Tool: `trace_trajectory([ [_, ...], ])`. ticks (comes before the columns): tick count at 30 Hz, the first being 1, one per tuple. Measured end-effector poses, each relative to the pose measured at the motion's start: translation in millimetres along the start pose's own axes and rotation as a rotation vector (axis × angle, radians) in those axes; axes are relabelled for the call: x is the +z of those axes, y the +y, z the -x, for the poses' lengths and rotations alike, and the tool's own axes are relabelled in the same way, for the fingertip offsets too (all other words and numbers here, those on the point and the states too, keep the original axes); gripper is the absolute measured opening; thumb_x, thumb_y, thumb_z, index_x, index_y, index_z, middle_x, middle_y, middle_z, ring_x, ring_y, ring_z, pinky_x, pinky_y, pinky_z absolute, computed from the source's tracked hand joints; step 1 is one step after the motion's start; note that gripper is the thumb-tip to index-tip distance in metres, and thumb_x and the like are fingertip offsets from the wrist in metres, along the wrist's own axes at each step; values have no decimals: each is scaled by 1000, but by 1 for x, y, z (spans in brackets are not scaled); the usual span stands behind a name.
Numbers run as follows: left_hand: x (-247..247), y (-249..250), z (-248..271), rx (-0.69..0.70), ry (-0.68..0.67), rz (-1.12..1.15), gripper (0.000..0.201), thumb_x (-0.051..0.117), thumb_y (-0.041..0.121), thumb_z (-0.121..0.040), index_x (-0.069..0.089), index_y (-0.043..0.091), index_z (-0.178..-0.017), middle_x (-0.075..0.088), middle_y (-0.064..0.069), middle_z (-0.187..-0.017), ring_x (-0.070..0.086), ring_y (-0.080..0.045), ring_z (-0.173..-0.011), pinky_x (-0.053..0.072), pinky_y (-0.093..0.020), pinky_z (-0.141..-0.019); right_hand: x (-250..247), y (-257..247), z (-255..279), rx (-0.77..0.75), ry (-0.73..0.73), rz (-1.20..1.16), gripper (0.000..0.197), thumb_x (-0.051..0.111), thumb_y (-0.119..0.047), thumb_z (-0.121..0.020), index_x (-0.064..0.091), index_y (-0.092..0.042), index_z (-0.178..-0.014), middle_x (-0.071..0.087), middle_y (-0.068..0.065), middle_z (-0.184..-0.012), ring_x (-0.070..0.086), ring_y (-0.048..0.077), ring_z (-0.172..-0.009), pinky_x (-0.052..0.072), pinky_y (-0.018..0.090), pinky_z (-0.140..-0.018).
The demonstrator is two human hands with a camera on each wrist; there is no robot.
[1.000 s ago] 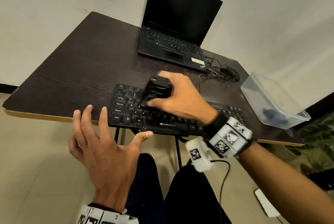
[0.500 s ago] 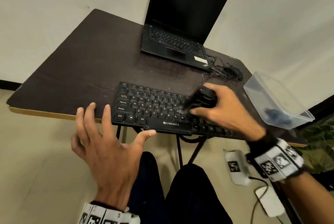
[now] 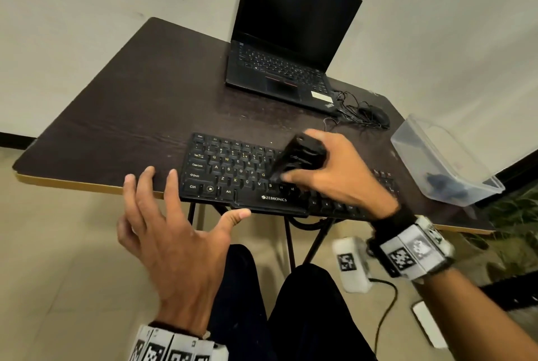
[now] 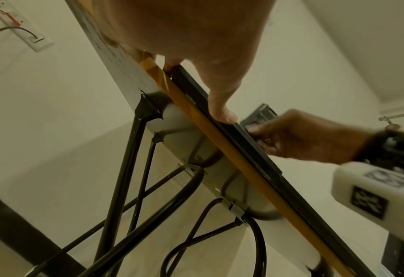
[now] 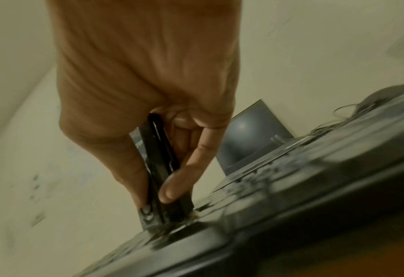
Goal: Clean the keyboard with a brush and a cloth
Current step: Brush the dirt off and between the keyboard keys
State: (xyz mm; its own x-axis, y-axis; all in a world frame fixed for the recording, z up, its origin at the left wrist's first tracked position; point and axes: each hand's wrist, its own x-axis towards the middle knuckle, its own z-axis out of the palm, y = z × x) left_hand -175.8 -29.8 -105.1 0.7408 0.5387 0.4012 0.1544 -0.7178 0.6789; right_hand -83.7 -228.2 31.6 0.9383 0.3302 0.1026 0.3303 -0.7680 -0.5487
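Note:
A black keyboard (image 3: 233, 174) lies along the near edge of the dark table (image 3: 139, 104). My right hand (image 3: 334, 177) grips a black brush (image 3: 300, 157) over the middle keys. In the right wrist view the brush (image 5: 160, 168) stands between thumb and fingers, its bristles down on the keyboard (image 5: 279, 195). My left hand (image 3: 180, 232) is spread, fingertips on the table edge left of the keyboard. Its thumb (image 4: 222, 112) touches the front edge of the keyboard (image 4: 250, 146). A dark cloth (image 3: 442, 183) lies in a clear plastic box (image 3: 422, 139) at the right.
An open black laptop (image 3: 285, 49) stands at the back of the table, with a black mouse (image 3: 375, 116) and tangled cable to its right. The plastic box overhangs the table's right edge. My legs and the table's black frame (image 4: 125, 168) are below the near edge.
My right hand swept the brush from the keyboard's left keys rightward to the middle, then came back slightly left. The left hand stayed at the table edge.

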Motion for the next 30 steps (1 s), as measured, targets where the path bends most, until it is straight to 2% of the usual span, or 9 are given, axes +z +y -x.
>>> trace_trajectory([
  [5, -1, -2, 0, -2, -31, 13, 118, 51, 93, -69, 54, 5, -146, 35, -18, -164, 19, -33, -159, 25, -63, -117, 62, -79, -39, -152, -44, -41, 27, 92, -22, -74, 70, -20, -90, 75, -7, -79, 72, 13, -76, 60, 36, -75],
  [8, -1, -3, 0, -2, -23, 23, 114, 54, 90, -69, 56, 3, -143, 36, -18, -164, 19, -33, -159, 24, -63, -118, 78, -99, -43, -197, -61, -46, 29, 89, -19, -76, 64, -26, -86, 72, -9, -74, 71, 11, -72, 58, 31, -70],
  [11, -2, -4, 0, 14, -15, 6, 114, 56, 90, -71, 55, 4, -145, 36, -19, -163, 21, -35, -159, 24, -62, -117, 64, -86, -32, -160, -68, 6, 28, 90, -19, -75, 64, -25, -85, 73, -7, -74, 71, 12, -72, 58, 33, -70],
  [14, -1, -4, 0, 22, -3, -10, 115, 53, 93, -70, 55, 6, -145, 38, -19, -162, 24, -36, -158, 26, -61, -116, 32, -47, -8, -68, -51, 62, 28, 92, -20, -74, 68, -21, -89, 74, -6, -77, 71, 11, -73, 58, 34, -71],
  [19, -1, -2, 0, 9, -10, -20, 117, 52, 94, -67, 55, 7, -146, 37, -17, -162, 23, -34, -158, 27, -62, -115, -35, 31, 42, 177, 19, 125, 29, 95, -15, -77, 72, -27, -91, 78, -7, -82, 75, 9, -76, 61, 35, -75],
  [21, -1, -3, 0, 7, -12, -21, 118, 52, 94, -67, 54, 7, -146, 37, -17, -162, 23, -34, -158, 27, -62, -115, -55, 54, 58, 250, 53, 133, 29, 94, -11, -78, 73, -26, -91, 79, -8, -82, 75, 7, -72, 61, 34, -72],
  [23, -1, -2, 0, 6, -9, -16, 117, 54, 92, -66, 54, 7, -147, 37, -17, -162, 22, -34, -158, 26, -62, -115, -67, 66, 70, 288, 97, 85, 28, 93, -6, -80, 72, -21, -92, 79, -3, -81, 75, 13, -66, 62, 30, -64],
  [26, 0, -2, 1, -7, -6, -3, 117, 55, 91, -65, 54, 6, -146, 37, -16, -163, 21, -33, -159, 26, -62, -116, -61, 60, 71, 276, 105, -12, 27, 92, -4, -81, 71, -13, -95, 79, 9, -83, 76, 27, -68, 64, 35, -62],
  [30, 0, -2, 1, -6, 1, 5, 117, 59, 92, -67, 54, 6, -146, 36, -16, -163, 20, -33, -159, 25, -62, -116, -18, 21, 41, 96, 45, -49, 27, 95, -12, -79, 73, -17, -95, 78, 2, -84, 76, 17, -73, 63, 43, -70],
])
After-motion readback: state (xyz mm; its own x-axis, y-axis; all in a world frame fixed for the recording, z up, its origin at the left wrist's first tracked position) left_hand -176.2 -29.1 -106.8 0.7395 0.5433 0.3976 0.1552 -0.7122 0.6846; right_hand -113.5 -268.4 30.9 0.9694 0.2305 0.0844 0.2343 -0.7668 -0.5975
